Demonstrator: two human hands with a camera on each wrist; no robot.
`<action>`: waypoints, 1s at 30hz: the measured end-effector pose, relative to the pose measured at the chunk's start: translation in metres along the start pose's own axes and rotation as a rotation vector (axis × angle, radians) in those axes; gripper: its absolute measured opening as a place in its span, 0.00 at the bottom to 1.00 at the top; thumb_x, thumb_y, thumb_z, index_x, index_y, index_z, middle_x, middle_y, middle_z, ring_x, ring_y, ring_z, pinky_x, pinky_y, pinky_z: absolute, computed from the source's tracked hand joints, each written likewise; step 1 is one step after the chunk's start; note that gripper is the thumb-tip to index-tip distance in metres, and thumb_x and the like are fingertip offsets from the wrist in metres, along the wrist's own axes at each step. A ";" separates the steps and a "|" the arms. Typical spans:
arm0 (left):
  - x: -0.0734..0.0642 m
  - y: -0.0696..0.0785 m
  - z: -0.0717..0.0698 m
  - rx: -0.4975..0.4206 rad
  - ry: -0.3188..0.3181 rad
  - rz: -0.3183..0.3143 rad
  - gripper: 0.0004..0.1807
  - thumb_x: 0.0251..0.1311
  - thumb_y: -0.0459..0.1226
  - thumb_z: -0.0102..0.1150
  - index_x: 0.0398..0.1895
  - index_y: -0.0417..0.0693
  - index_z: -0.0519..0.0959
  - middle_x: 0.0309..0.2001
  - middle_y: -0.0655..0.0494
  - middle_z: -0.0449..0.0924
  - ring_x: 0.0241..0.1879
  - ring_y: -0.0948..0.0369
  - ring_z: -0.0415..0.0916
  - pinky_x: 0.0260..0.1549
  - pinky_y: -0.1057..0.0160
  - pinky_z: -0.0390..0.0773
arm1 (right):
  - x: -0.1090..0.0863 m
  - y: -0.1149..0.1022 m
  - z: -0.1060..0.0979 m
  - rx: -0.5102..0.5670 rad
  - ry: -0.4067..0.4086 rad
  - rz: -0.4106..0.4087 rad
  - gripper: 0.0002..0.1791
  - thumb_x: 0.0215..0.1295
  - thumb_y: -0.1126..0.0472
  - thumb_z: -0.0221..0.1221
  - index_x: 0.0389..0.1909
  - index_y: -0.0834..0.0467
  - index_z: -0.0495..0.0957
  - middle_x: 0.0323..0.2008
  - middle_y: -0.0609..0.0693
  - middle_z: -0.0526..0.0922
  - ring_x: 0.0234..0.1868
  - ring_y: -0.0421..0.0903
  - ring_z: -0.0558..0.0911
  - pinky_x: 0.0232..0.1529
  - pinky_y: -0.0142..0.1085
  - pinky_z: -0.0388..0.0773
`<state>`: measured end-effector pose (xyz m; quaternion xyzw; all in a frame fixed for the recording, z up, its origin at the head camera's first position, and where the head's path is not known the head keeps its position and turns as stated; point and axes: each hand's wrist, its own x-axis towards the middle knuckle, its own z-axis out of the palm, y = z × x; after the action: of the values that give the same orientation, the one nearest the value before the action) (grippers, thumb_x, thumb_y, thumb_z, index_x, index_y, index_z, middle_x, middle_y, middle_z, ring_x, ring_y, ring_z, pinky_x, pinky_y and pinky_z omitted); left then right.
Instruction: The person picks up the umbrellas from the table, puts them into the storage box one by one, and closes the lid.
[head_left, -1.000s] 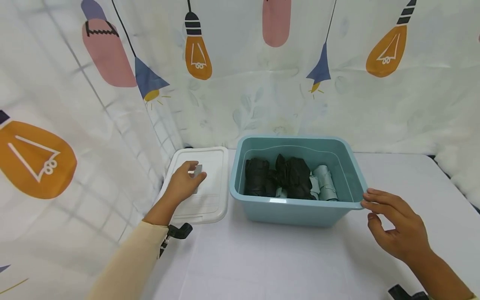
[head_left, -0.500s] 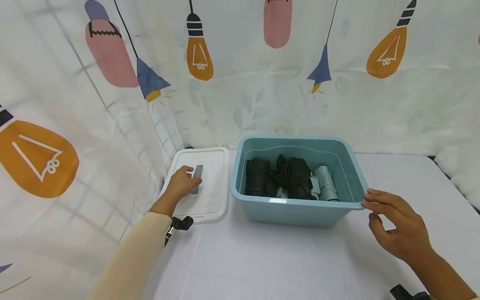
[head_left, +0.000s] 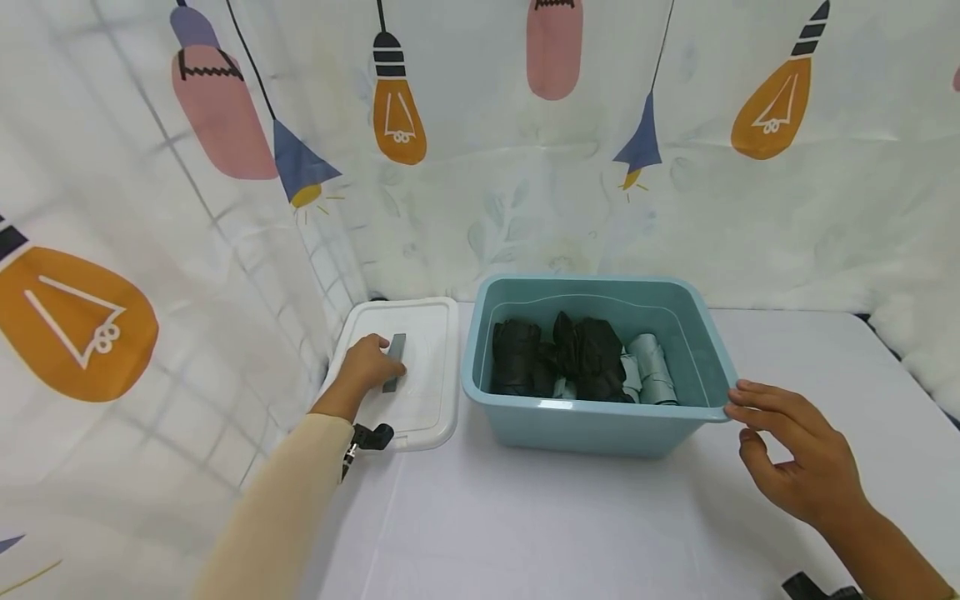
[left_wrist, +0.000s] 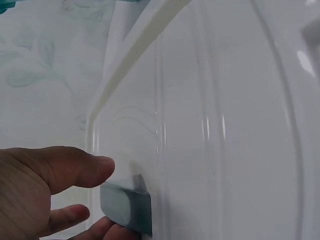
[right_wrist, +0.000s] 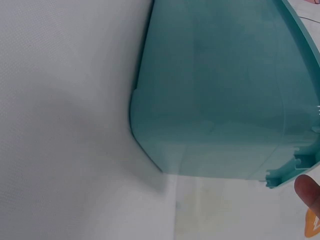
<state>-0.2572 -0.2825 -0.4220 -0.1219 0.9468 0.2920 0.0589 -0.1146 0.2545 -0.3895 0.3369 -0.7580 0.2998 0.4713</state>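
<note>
My left hand [head_left: 365, 367] is over the white lid [head_left: 427, 392], beside a grey bar-shaped piece [head_left: 393, 363] on its top. In the left wrist view the thumb [left_wrist: 95, 170] lies just above the grey-teal piece [left_wrist: 125, 206], with a small gap, while fingertips touch its lower side. My right hand [head_left: 802, 458] rests its fairly straight fingertips on the near right corner of the teal bin [head_left: 577, 429]. Inside the bin lie black bundles [head_left: 592, 358] and pale teal rolls [head_left: 651, 367]. The right wrist view shows the bin's outer wall [right_wrist: 215, 90] and one fingertip near its rim.
A white cloth covers the table [head_left: 570, 533]. Patterned curtains [head_left: 465, 200] hang close behind the bin and to the left of the lid. The lid and bin stand side by side with a narrow gap.
My left hand has drawn back slightly to the left from over the grey piece, so more of that piece shows. My right hand stays at the bin's corner.
</note>
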 end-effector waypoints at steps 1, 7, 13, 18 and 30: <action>0.001 -0.001 0.000 0.016 -0.007 0.001 0.37 0.55 0.38 0.70 0.66 0.28 0.69 0.58 0.29 0.75 0.53 0.41 0.76 0.54 0.42 0.77 | 0.000 0.000 0.000 -0.002 -0.003 0.000 0.24 0.74 0.55 0.51 0.31 0.71 0.85 0.37 0.64 0.85 0.60 0.34 0.79 0.61 0.23 0.69; 0.005 -0.003 0.000 0.082 -0.050 0.010 0.40 0.52 0.35 0.75 0.66 0.28 0.69 0.60 0.30 0.74 0.53 0.41 0.75 0.56 0.43 0.76 | 0.001 0.000 0.000 0.007 0.010 -0.010 0.23 0.72 0.56 0.51 0.31 0.71 0.85 0.37 0.63 0.85 0.60 0.35 0.80 0.61 0.23 0.70; 0.010 -0.004 -0.001 0.136 -0.069 0.023 0.39 0.50 0.35 0.76 0.65 0.28 0.72 0.61 0.31 0.74 0.55 0.41 0.75 0.57 0.44 0.76 | 0.000 0.000 0.000 -0.012 -0.007 -0.002 0.24 0.73 0.55 0.51 0.31 0.71 0.85 0.38 0.64 0.85 0.60 0.35 0.79 0.61 0.23 0.69; 0.013 -0.005 -0.002 0.173 -0.072 0.008 0.36 0.48 0.37 0.77 0.61 0.28 0.75 0.54 0.32 0.79 0.48 0.43 0.78 0.52 0.47 0.79 | -0.003 0.000 0.000 -0.021 -0.015 0.010 0.24 0.73 0.54 0.50 0.32 0.70 0.85 0.38 0.63 0.85 0.60 0.34 0.79 0.61 0.22 0.69; 0.019 -0.006 -0.001 0.211 -0.076 -0.045 0.28 0.46 0.41 0.77 0.44 0.27 0.79 0.35 0.42 0.81 0.33 0.49 0.78 0.35 0.56 0.79 | -0.001 0.000 0.001 -0.002 0.003 -0.010 0.24 0.74 0.55 0.51 0.32 0.71 0.85 0.38 0.64 0.85 0.60 0.35 0.79 0.61 0.23 0.69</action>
<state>-0.2741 -0.2919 -0.4277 -0.1252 0.9663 0.1936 0.1141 -0.1150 0.2542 -0.3911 0.3396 -0.7558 0.2971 0.4745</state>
